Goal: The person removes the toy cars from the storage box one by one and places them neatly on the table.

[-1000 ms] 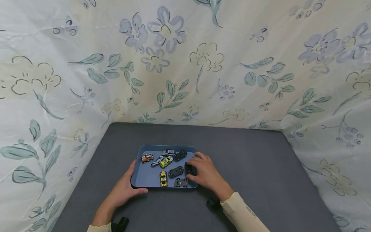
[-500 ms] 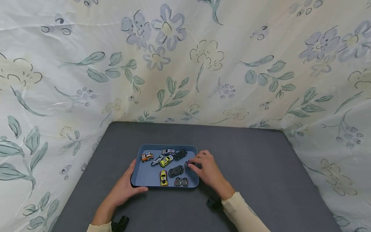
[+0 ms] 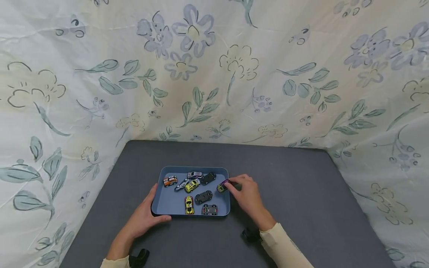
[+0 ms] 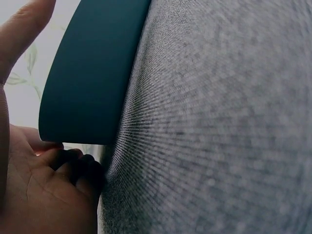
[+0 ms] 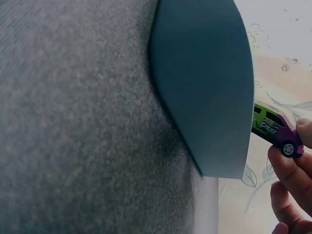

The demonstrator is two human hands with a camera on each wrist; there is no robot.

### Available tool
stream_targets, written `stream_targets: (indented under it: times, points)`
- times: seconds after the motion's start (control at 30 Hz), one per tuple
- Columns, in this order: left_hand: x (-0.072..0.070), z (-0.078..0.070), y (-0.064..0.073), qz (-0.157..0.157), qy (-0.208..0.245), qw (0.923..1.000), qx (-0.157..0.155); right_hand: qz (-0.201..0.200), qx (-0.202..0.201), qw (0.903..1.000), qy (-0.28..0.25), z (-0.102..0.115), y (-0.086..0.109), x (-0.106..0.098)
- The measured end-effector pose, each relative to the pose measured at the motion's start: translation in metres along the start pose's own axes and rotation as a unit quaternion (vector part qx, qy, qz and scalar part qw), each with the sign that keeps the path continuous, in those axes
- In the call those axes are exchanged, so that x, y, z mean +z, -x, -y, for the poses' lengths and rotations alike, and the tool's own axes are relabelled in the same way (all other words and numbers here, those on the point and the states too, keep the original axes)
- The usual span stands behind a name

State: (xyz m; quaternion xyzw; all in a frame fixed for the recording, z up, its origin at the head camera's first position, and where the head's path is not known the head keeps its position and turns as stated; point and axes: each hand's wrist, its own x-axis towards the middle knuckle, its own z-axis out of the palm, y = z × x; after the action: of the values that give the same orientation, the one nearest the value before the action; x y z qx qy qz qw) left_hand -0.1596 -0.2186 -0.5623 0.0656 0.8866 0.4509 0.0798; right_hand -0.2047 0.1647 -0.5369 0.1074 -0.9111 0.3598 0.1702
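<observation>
My right hand (image 3: pixel 247 193) pinches a green and purple toy car (image 5: pixel 275 127) between thumb and fingers at the right end of a blue tray (image 3: pixel 172 203). In the right wrist view this car shows beyond the tray wall, partly hidden by it. My left hand (image 3: pixel 144 216) holds the tray's near left corner, its thumb along the front side and its fingers at the left side. Inside lie a yellow and black car (image 3: pixel 189 205), an orange car (image 3: pixel 170 181), a yellow-green car (image 3: pixel 192 185), a dark car (image 3: pixel 203 197) and several others, some upside down.
The tray stands on a grey cloth-covered table (image 3: pixel 285 178). A white flower-patterned curtain (image 3: pixel 241 111) hangs behind and at both sides. Black straps with small devices (image 3: pixel 250 235) sit at the wrists.
The right hand has drawn back slightly to the right and turned the pinched car, so its green and purple body now shows. The left hand, tray and other cars have stayed put.
</observation>
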Motion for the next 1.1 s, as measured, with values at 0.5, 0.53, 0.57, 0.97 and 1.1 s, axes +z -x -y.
stream_targets:
  times: [0.5,0.53,0.57,0.97,1.1]
  points:
    - [0.000,0.000,0.000,-0.001,0.000,1.0000,-0.002,-0.044,0.065,0.9957,-0.050,-0.025,-0.001,-0.025]
    - [0.000,0.000,0.000,0.000,0.001,1.0000,-0.002,-0.045,0.069,0.9954,-0.048,-0.027,-0.002,-0.027]
    - [0.000,0.001,0.000,-0.001,0.003,1.0000,-0.001,-0.046,0.073,0.9951,-0.047,-0.030,-0.002,-0.029]
    - [-0.001,0.003,0.002,-0.005,-0.008,1.0000,0.001,-0.019,0.184,0.9798,-0.075,-0.047,-0.008,-0.022]
    - [0.000,0.004,0.001,-0.007,-0.006,0.9999,0.011,-0.015,0.193,0.9781,-0.076,-0.050,-0.010,-0.016]
